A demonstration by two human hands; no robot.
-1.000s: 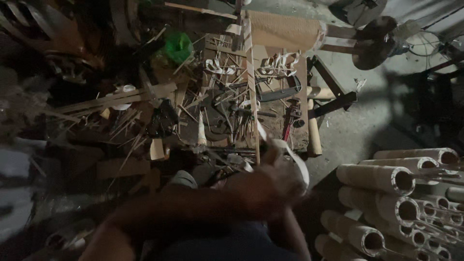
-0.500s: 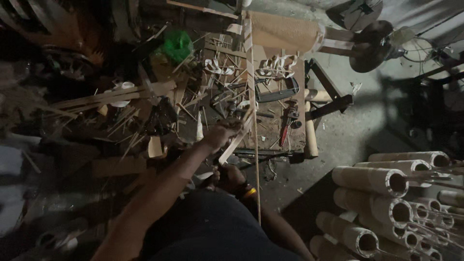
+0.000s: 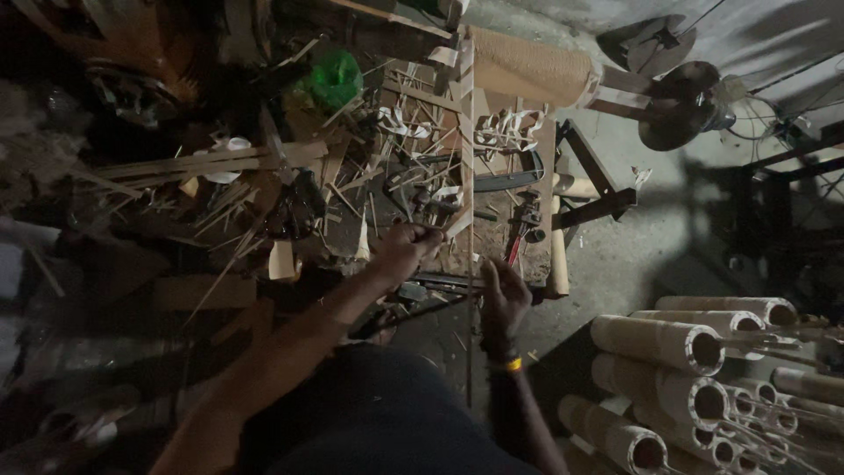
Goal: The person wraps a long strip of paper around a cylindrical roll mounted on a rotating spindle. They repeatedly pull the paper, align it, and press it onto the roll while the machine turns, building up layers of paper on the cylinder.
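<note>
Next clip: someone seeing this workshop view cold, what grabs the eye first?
Probably the two hands at centre: the left hand grips a short wooden piece against a long thin strip, while the right hand sits open beside it. Then the cut bamboo tubes stacked lower right.

Single head-worn view, looking steeply down from above the person's lap. Near: both forearms. Mid-frame: cluttered work stand. Far: rolled mat. Right, close: stacked bamboo tubes. No second view.
</note>
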